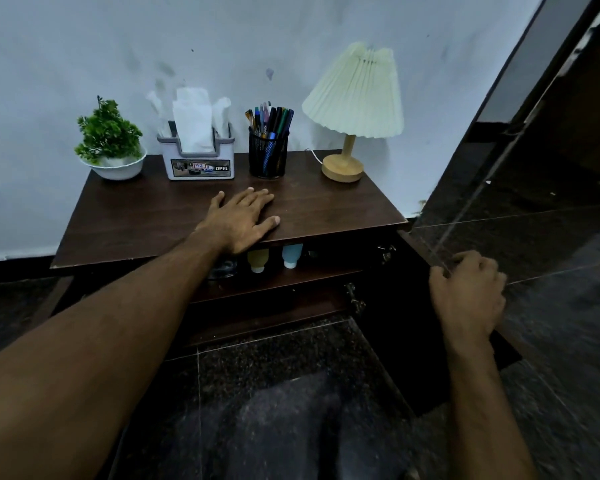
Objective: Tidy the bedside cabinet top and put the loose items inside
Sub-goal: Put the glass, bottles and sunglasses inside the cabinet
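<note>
The dark wooden bedside cabinet (135,216) stands against the wall. My left hand (243,220) lies flat on its top near the front edge, fingers straight. My right hand (468,292) grips the top edge of the open cabinet door (412,341), which swings out to the right. On the upper shelf inside sit a yellow tube (257,260) and a blue tube (291,255), caps down, with a dark object beside them partly hidden by my left wrist.
Along the back of the top stand a potted plant in a white bowl (113,147), a tissue holder (199,157), a black mesh pen cup (268,154) and a pleated lamp (352,116). A dark door (551,116) rises at right. My knee is below.
</note>
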Demonstrator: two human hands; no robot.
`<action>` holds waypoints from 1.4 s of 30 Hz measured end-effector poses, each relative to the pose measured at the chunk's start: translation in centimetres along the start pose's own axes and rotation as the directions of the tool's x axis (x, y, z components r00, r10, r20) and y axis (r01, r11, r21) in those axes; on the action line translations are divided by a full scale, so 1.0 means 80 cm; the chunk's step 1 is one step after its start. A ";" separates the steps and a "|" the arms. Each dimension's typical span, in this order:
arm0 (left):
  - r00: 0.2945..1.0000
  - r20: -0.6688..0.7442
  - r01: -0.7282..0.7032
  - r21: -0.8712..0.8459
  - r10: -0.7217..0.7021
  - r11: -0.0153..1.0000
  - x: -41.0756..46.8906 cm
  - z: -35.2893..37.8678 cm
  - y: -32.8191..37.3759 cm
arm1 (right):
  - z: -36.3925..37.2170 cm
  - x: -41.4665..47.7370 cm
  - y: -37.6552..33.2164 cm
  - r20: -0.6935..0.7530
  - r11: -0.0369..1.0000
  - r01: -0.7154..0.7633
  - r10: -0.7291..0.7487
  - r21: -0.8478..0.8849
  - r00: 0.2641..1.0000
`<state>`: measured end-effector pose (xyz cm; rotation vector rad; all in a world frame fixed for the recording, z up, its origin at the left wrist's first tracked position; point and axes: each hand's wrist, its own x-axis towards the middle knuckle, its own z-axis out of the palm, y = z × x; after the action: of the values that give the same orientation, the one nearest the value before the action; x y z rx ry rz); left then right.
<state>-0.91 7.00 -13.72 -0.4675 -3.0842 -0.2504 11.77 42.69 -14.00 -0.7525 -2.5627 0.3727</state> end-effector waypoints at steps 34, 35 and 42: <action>0.997 -0.047 0.065 0.033 -0.064 0.997 -0.046 0.011 0.015 | 0.017 -0.129 -0.072 0.505 0.917 -0.152 -0.060 0.368 0.861; 0.997 -0.049 0.065 0.032 -0.063 0.997 -0.046 0.010 0.015 | 0.020 -0.133 -0.080 0.510 0.909 -0.175 -0.047 0.378 0.859; 0.996 -0.067 0.067 0.016 -0.066 0.998 -0.047 0.011 0.014 | 0.046 -0.155 -0.136 0.524 0.814 -0.298 -0.009 0.499 0.852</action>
<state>3.00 7.08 -14.51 -0.3482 -3.0373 -0.2337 14.49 26.38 -17.31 -0.6852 -2.6059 1.4951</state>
